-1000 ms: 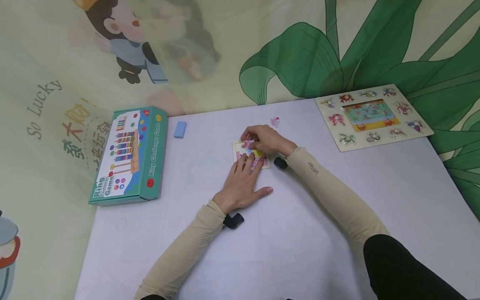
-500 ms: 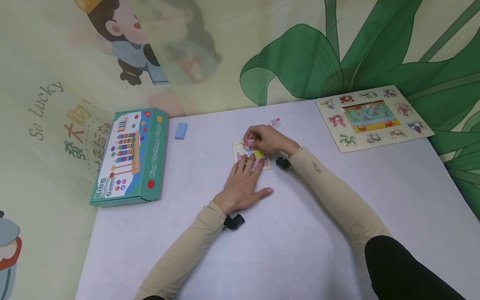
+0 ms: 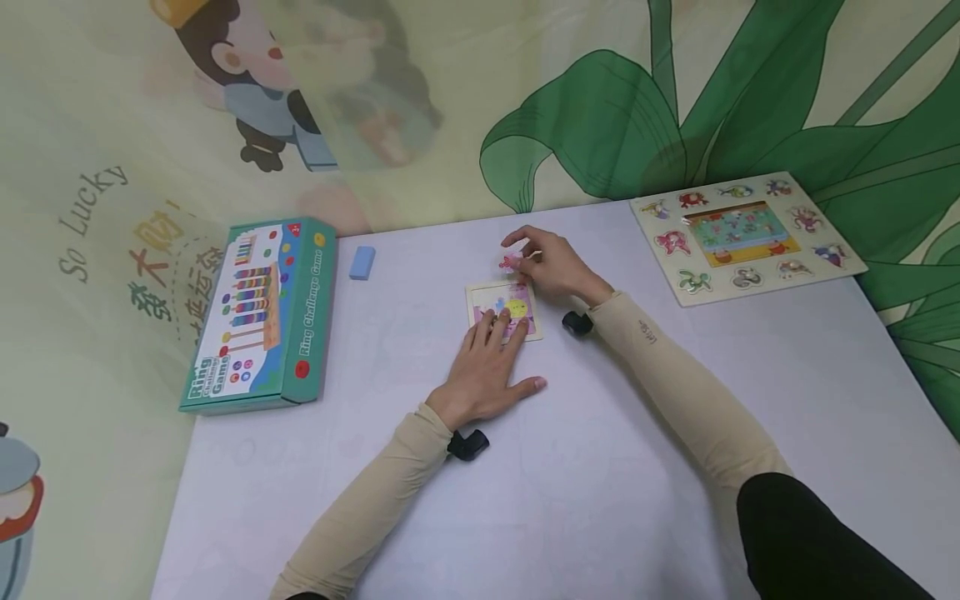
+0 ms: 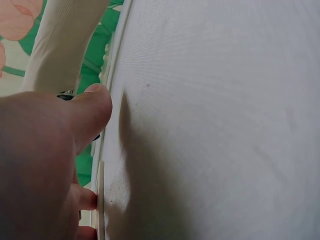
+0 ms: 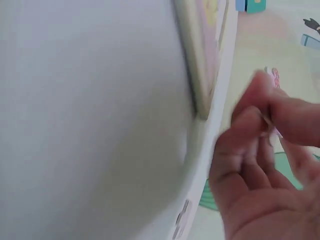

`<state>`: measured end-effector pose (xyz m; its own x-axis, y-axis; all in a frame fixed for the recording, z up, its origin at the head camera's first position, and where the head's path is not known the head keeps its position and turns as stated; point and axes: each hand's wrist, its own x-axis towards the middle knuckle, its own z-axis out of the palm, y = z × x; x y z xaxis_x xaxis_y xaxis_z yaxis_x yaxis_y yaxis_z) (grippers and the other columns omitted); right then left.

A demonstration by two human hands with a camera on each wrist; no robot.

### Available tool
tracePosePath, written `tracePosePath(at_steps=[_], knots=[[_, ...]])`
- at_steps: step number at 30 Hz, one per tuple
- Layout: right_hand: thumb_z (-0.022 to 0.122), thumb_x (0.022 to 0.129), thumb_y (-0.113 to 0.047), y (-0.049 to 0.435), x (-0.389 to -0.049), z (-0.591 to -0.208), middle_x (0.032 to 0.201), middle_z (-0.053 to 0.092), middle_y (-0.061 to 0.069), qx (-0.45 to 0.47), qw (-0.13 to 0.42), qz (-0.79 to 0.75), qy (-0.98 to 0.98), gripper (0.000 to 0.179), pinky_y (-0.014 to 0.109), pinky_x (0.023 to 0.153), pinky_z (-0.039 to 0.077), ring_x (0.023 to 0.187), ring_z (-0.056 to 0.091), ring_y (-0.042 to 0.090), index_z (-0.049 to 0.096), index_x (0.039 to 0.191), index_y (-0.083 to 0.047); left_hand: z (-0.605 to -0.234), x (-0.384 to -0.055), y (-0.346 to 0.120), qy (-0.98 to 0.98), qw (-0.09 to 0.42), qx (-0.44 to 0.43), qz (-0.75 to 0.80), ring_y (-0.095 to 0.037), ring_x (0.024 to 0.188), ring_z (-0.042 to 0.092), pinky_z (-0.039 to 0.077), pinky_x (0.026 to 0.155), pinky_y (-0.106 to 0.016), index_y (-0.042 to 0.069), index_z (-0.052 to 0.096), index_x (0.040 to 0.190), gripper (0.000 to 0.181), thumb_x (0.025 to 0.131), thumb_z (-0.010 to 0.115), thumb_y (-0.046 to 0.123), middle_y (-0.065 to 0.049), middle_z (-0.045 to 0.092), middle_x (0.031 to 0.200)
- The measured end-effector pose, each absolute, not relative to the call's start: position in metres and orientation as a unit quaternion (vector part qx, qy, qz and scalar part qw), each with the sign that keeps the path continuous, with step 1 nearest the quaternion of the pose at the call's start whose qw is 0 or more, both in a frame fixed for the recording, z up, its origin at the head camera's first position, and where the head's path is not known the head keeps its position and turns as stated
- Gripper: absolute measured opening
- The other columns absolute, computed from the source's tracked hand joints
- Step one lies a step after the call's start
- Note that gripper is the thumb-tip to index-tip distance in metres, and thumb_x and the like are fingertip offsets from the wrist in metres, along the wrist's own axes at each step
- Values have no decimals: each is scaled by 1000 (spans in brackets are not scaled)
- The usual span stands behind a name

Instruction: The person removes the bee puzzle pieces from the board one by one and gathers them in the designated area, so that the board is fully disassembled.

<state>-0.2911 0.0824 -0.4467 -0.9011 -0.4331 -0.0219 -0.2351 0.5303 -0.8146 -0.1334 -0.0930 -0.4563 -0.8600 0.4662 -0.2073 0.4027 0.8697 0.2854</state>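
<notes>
A small square jigsaw puzzle (image 3: 519,302) with a pale frame lies mid-table. My left hand (image 3: 480,375) rests on its near part with fingers extended, covering some of the picture; the left wrist view shows fingertips at the board's edge (image 4: 101,200). Just beyond the puzzle's far edge, my right hand (image 3: 553,265) pinches a pink puzzle piece (image 3: 507,262) between thumb and fingers. In the right wrist view the piece (image 5: 275,76) pokes out past the fingertips, above table level. The puzzle's upper left area shows pale where no piece covers it.
A green Ring Challenge Game box (image 3: 258,312) lies at the left, with a blue block (image 3: 362,262) beside it. At the back right is a sea-animal peg puzzle board (image 3: 746,233). A printed curtain (image 3: 420,183) hangs behind the table.
My right hand has lifted the pink piece off the puzzle and moved it away, past the far edge. It now hides the loose piece seen there earlier. The left hand has stayed still.
</notes>
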Motion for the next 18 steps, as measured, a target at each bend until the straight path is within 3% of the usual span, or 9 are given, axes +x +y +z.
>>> tracePosePath(at_steps=[4, 7, 12, 18], knots=[[72, 101, -10, 91, -294, -447, 102, 77, 19, -170, 62, -471, 864, 23, 23, 69, 51, 82, 75, 28, 71, 123, -5, -456, -134, -93, 957, 143, 225, 113, -40, 166, 4, 11, 133, -55, 14, 16, 172, 94, 103, 51, 68, -20, 11, 178], [76, 98, -9, 98, -295, -444, 108, 79, 19, -166, 38, -477, 862, 24, 22, 73, 53, 88, 76, 29, 75, 120, -3, -457, -134, -93, 958, 144, 224, 110, -40, 166, 3, 10, 133, -55, 14, 15, 172, 94, 103, 50, 68, -19, 10, 178], [78, 93, -2, 113, -299, -442, 122, 76, 21, -163, 46, -465, 869, 33, 37, 94, 59, 104, 74, 33, 74, 126, -1, -458, -134, -92, 958, 145, 224, 107, -40, 166, 3, 10, 133, -55, 14, 15, 172, 95, 103, 50, 69, -19, 10, 178], [79, 95, -3, 135, -306, -439, 129, 72, 21, -132, 63, -431, 890, 37, 48, 102, 54, 114, 67, 36, 71, 130, -1, -459, -134, -92, 957, 146, 224, 110, -40, 166, 2, 10, 133, -55, 14, 14, 172, 95, 103, 50, 68, -19, 9, 178]])
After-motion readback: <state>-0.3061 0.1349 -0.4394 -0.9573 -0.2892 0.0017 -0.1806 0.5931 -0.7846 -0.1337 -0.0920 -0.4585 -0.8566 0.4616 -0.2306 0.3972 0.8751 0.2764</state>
